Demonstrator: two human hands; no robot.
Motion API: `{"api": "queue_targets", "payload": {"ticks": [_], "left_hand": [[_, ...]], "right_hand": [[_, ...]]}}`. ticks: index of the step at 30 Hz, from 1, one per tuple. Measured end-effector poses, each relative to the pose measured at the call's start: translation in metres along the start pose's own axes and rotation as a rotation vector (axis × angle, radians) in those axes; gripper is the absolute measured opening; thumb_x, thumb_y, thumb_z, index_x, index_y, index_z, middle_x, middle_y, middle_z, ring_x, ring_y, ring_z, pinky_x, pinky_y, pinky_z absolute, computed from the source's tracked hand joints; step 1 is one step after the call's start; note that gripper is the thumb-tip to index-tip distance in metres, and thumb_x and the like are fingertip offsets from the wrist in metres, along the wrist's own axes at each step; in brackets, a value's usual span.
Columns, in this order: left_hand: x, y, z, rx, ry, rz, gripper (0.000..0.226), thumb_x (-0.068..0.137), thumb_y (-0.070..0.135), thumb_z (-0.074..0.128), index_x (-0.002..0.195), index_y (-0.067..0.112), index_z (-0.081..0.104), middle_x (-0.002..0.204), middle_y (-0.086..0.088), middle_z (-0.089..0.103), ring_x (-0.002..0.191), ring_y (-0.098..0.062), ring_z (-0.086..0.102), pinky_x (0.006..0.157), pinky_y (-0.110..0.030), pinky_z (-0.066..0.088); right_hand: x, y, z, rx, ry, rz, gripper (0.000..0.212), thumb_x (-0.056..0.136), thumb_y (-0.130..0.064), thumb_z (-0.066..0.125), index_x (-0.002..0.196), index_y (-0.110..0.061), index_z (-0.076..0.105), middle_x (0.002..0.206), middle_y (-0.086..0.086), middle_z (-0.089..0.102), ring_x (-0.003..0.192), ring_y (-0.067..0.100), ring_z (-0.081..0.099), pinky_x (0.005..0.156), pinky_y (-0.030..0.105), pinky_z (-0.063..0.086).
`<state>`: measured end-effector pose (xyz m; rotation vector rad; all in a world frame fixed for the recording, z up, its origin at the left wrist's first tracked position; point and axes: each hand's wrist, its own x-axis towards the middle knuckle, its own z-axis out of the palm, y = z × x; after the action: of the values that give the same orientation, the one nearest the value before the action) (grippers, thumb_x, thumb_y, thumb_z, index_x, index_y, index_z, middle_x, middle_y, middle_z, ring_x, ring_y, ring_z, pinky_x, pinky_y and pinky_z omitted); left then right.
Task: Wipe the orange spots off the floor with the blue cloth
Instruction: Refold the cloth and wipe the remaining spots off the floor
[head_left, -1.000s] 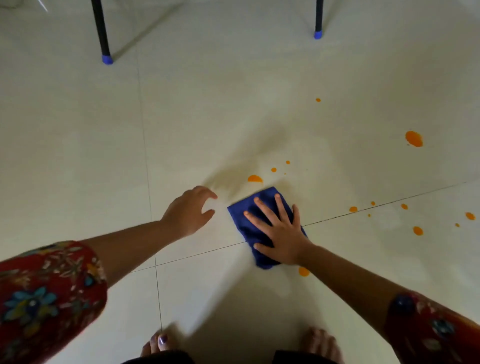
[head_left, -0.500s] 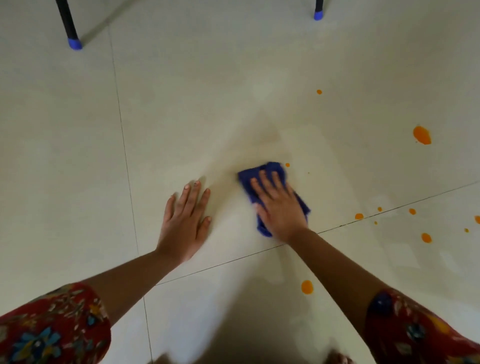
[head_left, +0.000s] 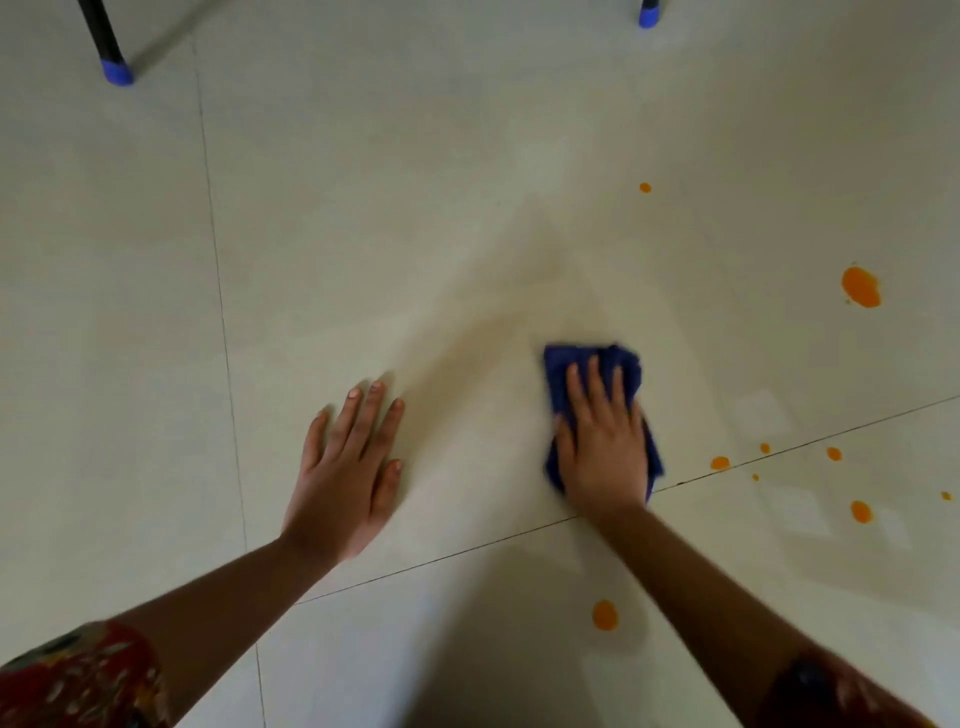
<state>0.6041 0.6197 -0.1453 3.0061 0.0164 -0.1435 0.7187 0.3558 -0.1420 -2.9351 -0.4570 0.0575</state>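
Blue cloth (head_left: 582, 364), folded and bunched, dark royal shade, lies on the pale tile floor (head_left: 363, 234) just above a grout line. Right hand (head_left: 602, 447) presses it flat, fingers straight. Left hand (head_left: 345, 467) rests palm-down on bare tile, fingers spread. Orange spots (head_left: 861, 287) dot the floor right of the cloth; one (head_left: 604, 615) sits below it.

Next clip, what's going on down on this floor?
A person is wiping a tiled floor. The right hand presses flat on a folded blue cloth, while the left hand rests flat on the floor to its left. A faint smear shows beyond the cloth. Several orange spots lie unwiped to the right, and one sits nearer the person.
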Motion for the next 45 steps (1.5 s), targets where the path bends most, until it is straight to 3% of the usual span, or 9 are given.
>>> {"api": "queue_targets", "payload": {"ticks": [6,11,16,21,27,32,37,39,45], "left_hand": [[-0.003,0.001,0.0,0.001,0.008,-0.01,0.06,0.096,0.035,0.029,0.153,0.015,0.023,0.162,-0.008,0.01,0.148,-0.028,0.014,0.116,-0.05,0.019],[-0.003,0.001,-0.001,-0.026,-0.001,-0.009,0.06,0.096,0.035,0.029,0.152,0.015,0.024,0.162,-0.009,0.011,0.149,-0.028,0.013,0.116,-0.051,0.02],[-0.003,0.001,-0.002,-0.044,-0.003,-0.005,0.06,0.096,0.036,0.03,0.152,0.015,0.024,0.162,-0.009,0.011,0.149,-0.028,0.012,0.116,-0.051,0.019],[-0.002,0.001,-0.002,-0.056,-0.006,-0.011,0.06,0.096,0.037,0.03,0.152,0.016,0.025,0.162,-0.008,0.011,0.149,-0.027,0.012,0.117,-0.051,0.018],[-0.002,-0.001,-0.003,-0.074,-0.029,-0.016,0.061,0.096,0.039,0.029,0.153,0.018,0.02,0.163,-0.006,0.007,0.149,-0.025,0.008,0.117,-0.05,0.017],[-0.001,0.0,0.0,-0.094,-0.027,-0.029,0.061,0.095,0.037,0.034,0.152,0.018,0.026,0.162,-0.006,0.01,0.149,-0.025,0.01,0.117,-0.051,0.019],[-0.003,0.0,-0.001,-0.098,-0.035,-0.026,0.056,0.095,0.035,0.035,0.149,0.021,0.033,0.162,-0.008,0.011,0.149,-0.026,0.009,0.116,-0.052,0.019],[-0.002,0.0,0.001,-0.087,-0.031,-0.028,0.055,0.096,0.035,0.035,0.15,0.026,0.031,0.162,-0.008,0.01,0.149,-0.027,0.007,0.117,-0.051,0.017],[-0.002,-0.001,-0.001,-0.069,-0.043,-0.036,0.056,0.096,0.036,0.036,0.15,0.03,0.029,0.162,-0.007,0.009,0.149,-0.027,0.006,0.117,-0.051,0.017]], "right_hand": [[0.006,-0.056,0.013,0.007,-0.137,-0.608,0.061,0.086,-0.031,0.04,0.145,-0.016,0.042,0.152,0.008,0.038,0.142,0.032,0.03,0.115,0.044,0.02],[0.044,0.026,-0.002,-0.013,-0.026,0.101,0.062,0.095,-0.042,0.02,0.152,-0.018,0.027,0.159,0.007,0.022,0.148,0.03,0.014,0.117,0.05,0.021],[0.002,0.048,-0.015,-0.058,-0.296,-0.774,0.055,0.1,-0.043,0.027,0.152,-0.026,0.025,0.16,-0.001,0.018,0.149,0.026,0.011,0.118,0.044,0.011],[0.087,0.031,-0.016,-0.078,-0.214,-0.098,0.073,0.087,-0.056,0.006,0.153,-0.025,0.011,0.162,0.004,0.007,0.148,0.031,0.004,0.116,0.054,0.016],[0.069,0.018,-0.007,-0.227,-0.328,-1.156,0.056,0.1,-0.049,0.018,0.152,-0.027,0.02,0.159,-0.001,0.018,0.147,0.031,0.012,0.115,0.046,0.009],[0.148,-0.003,-0.008,-0.086,-0.194,-0.242,0.071,0.088,-0.055,0.008,0.152,-0.026,0.011,0.161,0.004,0.013,0.148,0.036,0.006,0.114,0.056,0.016],[0.073,-0.029,0.012,-0.152,-0.287,-1.09,0.057,0.097,-0.042,0.027,0.152,-0.027,0.022,0.159,0.0,0.02,0.148,0.031,0.012,0.116,0.05,0.011],[0.087,-0.004,0.007,-0.139,-0.246,-1.071,0.055,0.098,-0.042,0.026,0.151,-0.027,0.025,0.158,-0.001,0.023,0.147,0.027,0.014,0.116,0.046,0.009],[0.227,-0.019,-0.005,0.147,-0.11,0.04,0.051,0.104,-0.038,0.025,0.153,-0.03,0.013,0.162,-0.006,0.007,0.149,0.018,0.003,0.119,0.042,0.004]]}}
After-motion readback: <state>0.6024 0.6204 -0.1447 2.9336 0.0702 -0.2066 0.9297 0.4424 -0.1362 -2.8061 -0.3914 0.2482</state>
